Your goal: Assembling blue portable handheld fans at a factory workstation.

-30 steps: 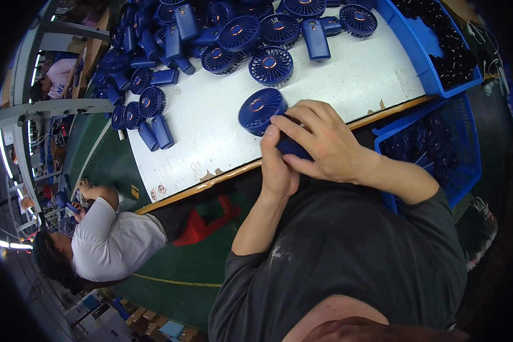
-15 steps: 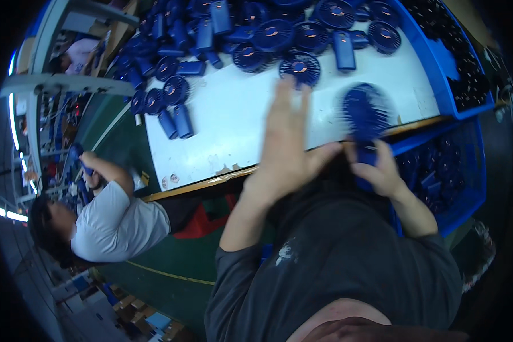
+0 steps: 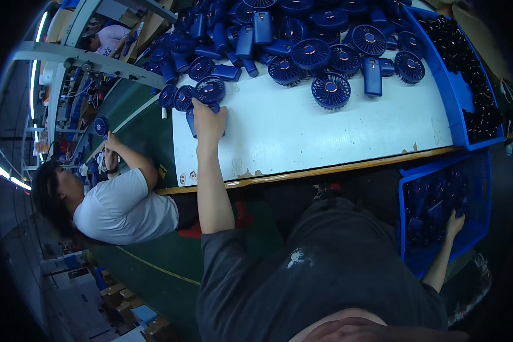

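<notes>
At the left end of the white table, my left hand is closed around the handle of a blue handheld fan, whose round head shows beyond my fingers. Other blue fans lie right beside it, one round head just to the left. My right hand reaches down into a blue crate at the lower right, among several dark blue fans. Its fingers are small and partly hidden there, so whether they grip a fan is unclear.
A large heap of blue fans covers the far side of the table. On the right stands a blue bin of small black parts. At left, a co-worker in a white shirt holds a blue fan beside a metal frame.
My left hand has moved left from mid-table onto a fan. My right hand, which held a fan at the table edge, has gone down into the crate. The view has shifted.
</notes>
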Available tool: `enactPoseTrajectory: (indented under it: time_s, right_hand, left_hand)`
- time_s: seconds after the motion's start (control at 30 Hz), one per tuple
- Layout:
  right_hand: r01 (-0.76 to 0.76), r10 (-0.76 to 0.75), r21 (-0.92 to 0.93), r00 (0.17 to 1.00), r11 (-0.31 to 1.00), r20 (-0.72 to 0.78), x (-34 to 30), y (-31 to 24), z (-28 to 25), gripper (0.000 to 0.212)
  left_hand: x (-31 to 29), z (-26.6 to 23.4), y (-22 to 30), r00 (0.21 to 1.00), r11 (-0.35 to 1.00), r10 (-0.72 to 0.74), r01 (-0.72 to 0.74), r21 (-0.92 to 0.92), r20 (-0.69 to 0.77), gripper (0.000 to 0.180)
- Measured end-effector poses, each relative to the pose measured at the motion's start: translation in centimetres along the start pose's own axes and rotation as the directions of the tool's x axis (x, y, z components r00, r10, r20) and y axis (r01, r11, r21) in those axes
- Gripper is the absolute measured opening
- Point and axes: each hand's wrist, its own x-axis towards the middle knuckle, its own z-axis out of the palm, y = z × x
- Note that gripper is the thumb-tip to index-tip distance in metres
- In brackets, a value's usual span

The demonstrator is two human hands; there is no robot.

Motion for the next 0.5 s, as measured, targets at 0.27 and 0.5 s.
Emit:
enactPoseTrajectory:
  time_s: [0.27, 0.5]
  right_hand:
    - [0.09, -0.484, 0.8, 0.834, 0.593, 0.265, -11.4, -29.8, -11.9, 0.036]
    - [0.237, -0.929, 0.945, 0.344, 0.227, 0.137, -23.0, -45.2, -15.8, 0.054]
  left_hand:
    - [-15.3, -1.8, 14.1, 0.927, -0.117, 0.051, 0.376, -0.919, 0.372, 0.048]
    - [-18.0, -0.6, 20.7, 0.698, -0.32, 0.238, 0.713, -0.624, 0.676, 0.045]
